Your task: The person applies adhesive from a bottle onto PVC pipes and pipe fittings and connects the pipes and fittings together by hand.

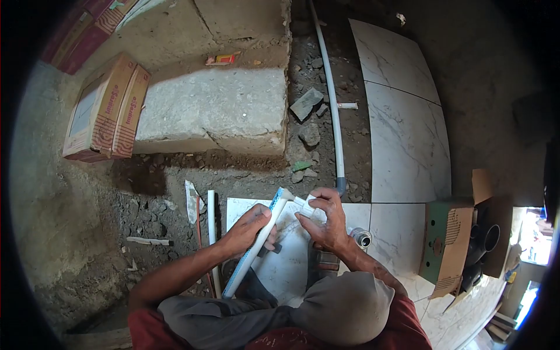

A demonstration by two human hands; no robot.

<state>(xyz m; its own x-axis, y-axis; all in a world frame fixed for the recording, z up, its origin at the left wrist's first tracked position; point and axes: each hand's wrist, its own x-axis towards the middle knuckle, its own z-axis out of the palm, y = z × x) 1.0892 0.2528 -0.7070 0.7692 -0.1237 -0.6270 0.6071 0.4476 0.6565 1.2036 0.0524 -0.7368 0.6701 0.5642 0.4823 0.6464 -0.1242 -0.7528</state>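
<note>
Construction site, floor half-finished; building type can't tell. Landmark: the rough concrete step [216,108]. Right of step: strip of bare soil [357,140] with broken concrete chunks [307,104] and a long grey pipe [329,76] lying exposed, ending in a darker elbow [341,185]. Further right of step: marble-look floor tiles [408,134], laid edge to edge. Left end of step: printed cardboard boxes [108,108]. Near side of step: more dirt and rubble [146,219]. Well right of step, toward camera wearer: open carton [441,248] with black pipe fittings [483,238].
</note>
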